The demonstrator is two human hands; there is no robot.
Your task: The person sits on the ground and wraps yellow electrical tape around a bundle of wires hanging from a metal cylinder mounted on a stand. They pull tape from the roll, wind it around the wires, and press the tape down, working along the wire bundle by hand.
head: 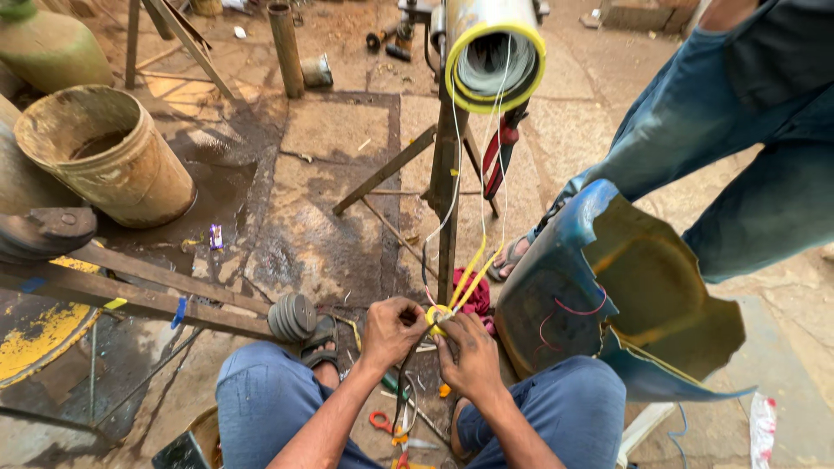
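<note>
I sit low with both knees out. My left hand and my right hand meet in front of me, both pinching a small roll of yellow tape wound on a bundle of wires. Yellow and white wires rise from that spot to the open end of a metal cylinder with a yellow rim, mounted on a steel stand. Orange-handled scissors lie on the ground between my legs.
A dirty bucket stands at left beside wooden beams. A torn blue plastic drum piece lies at right. Another person's legs in jeans and sandalled foot stand behind it. A red rag and a steel pipe are on the paving.
</note>
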